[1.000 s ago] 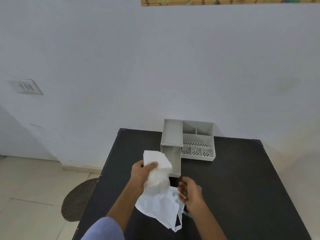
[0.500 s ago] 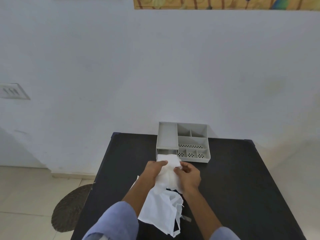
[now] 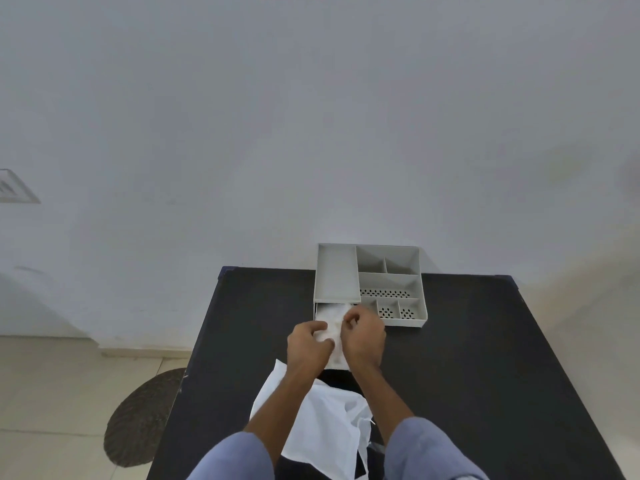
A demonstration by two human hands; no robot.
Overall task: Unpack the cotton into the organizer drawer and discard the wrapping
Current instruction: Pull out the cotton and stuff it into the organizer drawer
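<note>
Cotton (image 3: 330,318) sits in the pulled-out drawer (image 3: 320,311) at the organizer's (image 3: 370,282) front left, white wad filling most of what shows of it. Both hands are on it: left hand (image 3: 308,346) curled around the near-left part of the wad, right hand (image 3: 363,336) pinching its right side with fingers bent. Hands nearly touch, and together they cover the drawer's near half and front wall.

Organizer is grey, set at the table's (image 3: 467,358) far edge, against the wall (image 3: 311,133). Flat lid-like panel on its left above the drawer; open compartments on the right, some with perforated floors. Right hand overlaps the nearest-left small compartment.

Wrapping (image 3: 325,431) lies loose on the table just behind the drawer, toward the person, under and between both forearms. White, crumpled, open, not gripped by either hand. Its left corner sits close to the table's left edge.

Blue sleeves (image 3: 426,448) at the bottom of frame.

Table top is black, bare to the right of the organizer and hands, a wide free strip out to the right edge. Left side is narrower: left edge runs close beside the left forearm. Beyond it, tiled floor (image 3: 52,393) with a dark round mat (image 3: 142,417) partly tucked under the table edge. Wall plate (image 3: 15,190) far left on the wall, well apart from everything.
</note>
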